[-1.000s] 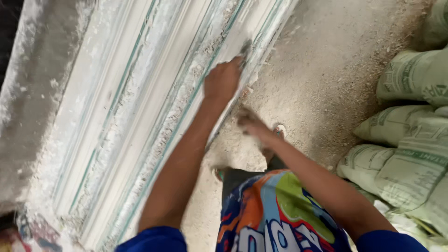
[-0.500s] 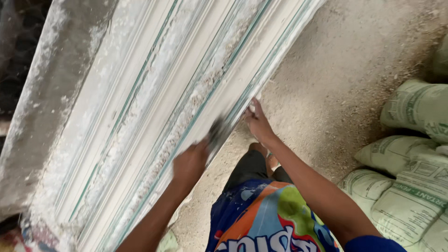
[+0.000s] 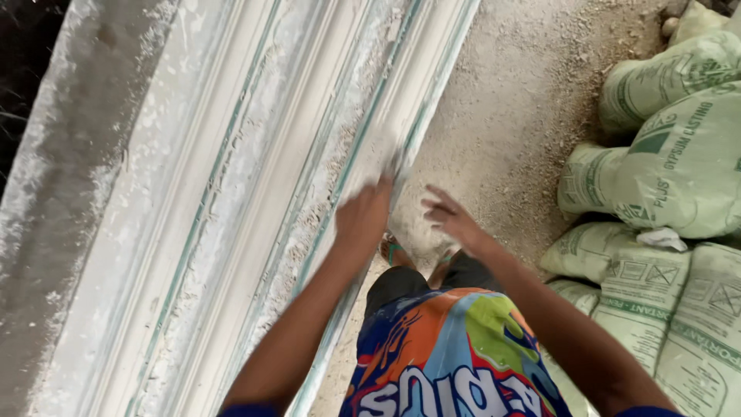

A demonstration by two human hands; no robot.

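Stacked pale-green sacks [image 3: 664, 193], right side

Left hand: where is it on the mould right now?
Head view, centre: left hand rests on the long white mould's near edge, beside the right hand.

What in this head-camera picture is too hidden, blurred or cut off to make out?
- Left hand: motion-blurred against the long white moulding; whether it grips a tool cannot be told.
- Right hand: fingers smeared by motion, so contact with the moulding edge is unclear.
- Feet: mostly covered by the colourful shirt.
- Green sacks: cut off by the right edge.
- Moulding ends: beyond the top and bottom edges.
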